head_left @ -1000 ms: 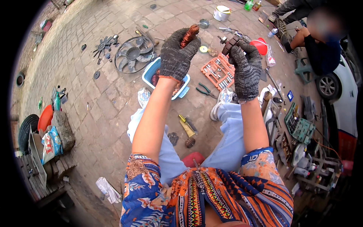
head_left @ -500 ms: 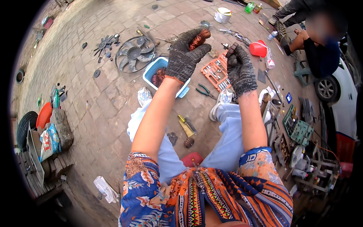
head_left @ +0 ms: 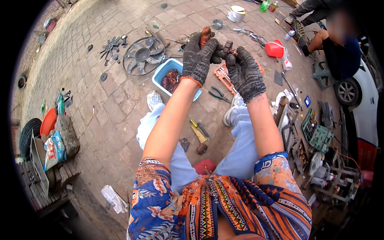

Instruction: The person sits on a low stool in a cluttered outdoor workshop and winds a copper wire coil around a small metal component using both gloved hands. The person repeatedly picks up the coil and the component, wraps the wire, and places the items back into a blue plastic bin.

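A bundle of copper wire [head_left: 206, 37] sticks up out of my left hand [head_left: 197, 60], which is closed round it in a dark knitted glove. My right hand [head_left: 245, 76], gloved the same way, grips a small dark metal part [head_left: 228, 47] by its fingertips. The tips of my left fingers reach that part and seem to touch it. Just below my left hand stands a blue plastic tub [head_left: 157, 77] with more copper wire [head_left: 171, 80] in it. An orange socket-set case [head_left: 225, 80] lies partly hidden behind my right hand.
Pliers [head_left: 219, 94] lie by my shoe, and a yellow-handled screwdriver [head_left: 197, 125] lies between my legs near a wound core [head_left: 202, 149]. A fan [head_left: 142, 55] rests beyond the tub. A red bucket [head_left: 274, 49] and a seated person [head_left: 340, 56] are at the right.
My hands have come together: the right moved left with the dark part, and the left fingers reached over to it. The copper bundle now points upward.
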The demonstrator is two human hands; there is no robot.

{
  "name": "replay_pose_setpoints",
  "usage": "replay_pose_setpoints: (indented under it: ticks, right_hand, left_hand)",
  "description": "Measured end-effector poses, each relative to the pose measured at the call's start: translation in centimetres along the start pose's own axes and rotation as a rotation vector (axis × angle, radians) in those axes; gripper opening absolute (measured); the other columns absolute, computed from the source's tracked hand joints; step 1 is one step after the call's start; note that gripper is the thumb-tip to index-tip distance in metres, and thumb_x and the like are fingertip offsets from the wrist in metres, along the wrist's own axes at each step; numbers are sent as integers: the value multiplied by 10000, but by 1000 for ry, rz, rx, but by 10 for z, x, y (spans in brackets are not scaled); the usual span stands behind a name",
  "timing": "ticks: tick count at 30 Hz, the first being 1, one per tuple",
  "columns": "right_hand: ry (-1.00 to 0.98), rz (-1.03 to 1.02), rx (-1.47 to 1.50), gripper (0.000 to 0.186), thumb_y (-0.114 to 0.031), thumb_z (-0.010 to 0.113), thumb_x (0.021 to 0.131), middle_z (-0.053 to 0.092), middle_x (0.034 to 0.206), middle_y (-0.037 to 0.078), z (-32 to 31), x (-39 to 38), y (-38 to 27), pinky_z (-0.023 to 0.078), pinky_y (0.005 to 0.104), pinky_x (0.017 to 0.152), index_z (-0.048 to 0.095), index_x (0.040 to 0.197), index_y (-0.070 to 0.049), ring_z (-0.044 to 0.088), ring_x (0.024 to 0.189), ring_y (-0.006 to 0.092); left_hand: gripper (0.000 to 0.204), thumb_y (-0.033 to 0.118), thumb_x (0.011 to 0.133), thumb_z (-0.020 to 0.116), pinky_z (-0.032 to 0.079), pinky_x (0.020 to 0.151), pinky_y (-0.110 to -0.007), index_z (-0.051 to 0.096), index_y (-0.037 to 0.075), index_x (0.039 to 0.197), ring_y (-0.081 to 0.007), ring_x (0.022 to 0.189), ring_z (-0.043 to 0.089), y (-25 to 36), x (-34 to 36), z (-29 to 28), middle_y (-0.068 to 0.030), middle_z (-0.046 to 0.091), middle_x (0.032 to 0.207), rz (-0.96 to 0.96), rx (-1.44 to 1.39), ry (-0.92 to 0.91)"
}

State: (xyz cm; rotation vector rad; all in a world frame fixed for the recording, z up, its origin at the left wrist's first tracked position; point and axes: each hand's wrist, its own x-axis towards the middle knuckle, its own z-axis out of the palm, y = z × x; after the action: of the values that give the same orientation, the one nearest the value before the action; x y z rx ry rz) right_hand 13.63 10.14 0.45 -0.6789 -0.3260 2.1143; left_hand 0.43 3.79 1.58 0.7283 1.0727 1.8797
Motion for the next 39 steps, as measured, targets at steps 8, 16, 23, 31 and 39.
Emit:
replay_pose_setpoints:
  ticks: [8, 16, 23, 31, 39]
  right_hand:
    - [-240, -90, -411, 179, -85, 551, 879, 620, 948, 145, -14, 13, 1, 528, 301, 803, 564, 1019, 26, 625, 851, 219]
    - [-287, -390, -1011, 249, -93, 656, 818, 616, 860, 84, 5, -11, 9, 498, 246, 650, 528, 1008, 4, 584, 744, 120]
    - [-391, -489, -955, 310, -74, 673, 796, 620, 955, 84, 8, -9, 12, 517, 252, 712, 537, 1065, -3, 596, 846, 127]
    - [-477, -448, -1133, 366, -60, 695, 771, 598, 1035, 78, 3, -12, 13, 490, 269, 835, 532, 1095, -10, 577, 946, 133]
    - [-468, -179, -1073, 286, -80, 659, 789, 591, 949, 63, 5, -13, 13, 502, 275, 801, 532, 1040, -23, 594, 874, 147]
  left_hand:
    - [278, 106, 844, 599, 523, 577, -256, 533, -9, 1088, -155, 670, 625, -3, -3, 6, -98, 621, 828, -29, 21, -109]
    - [280, 123, 860, 582, 513, 566, -251, 536, 13, 1113, -151, 666, 615, 8, 7, -16, -78, 616, 834, -43, -221, -10]
    - [300, 150, 863, 586, 425, 465, -233, 493, 17, 1115, -133, 604, 538, 17, 5, -22, -59, 559, 777, -118, -531, -200]
    - [296, 108, 907, 506, 355, 487, -192, 443, 2, 1176, -78, 614, 401, 27, 6, -25, 4, 432, 751, -112, -831, -408]
    - [257, 111, 867, 558, 347, 450, -193, 502, 43, 1108, -81, 572, 417, 43, 12, -39, 7, 468, 726, -90, -1032, -333]
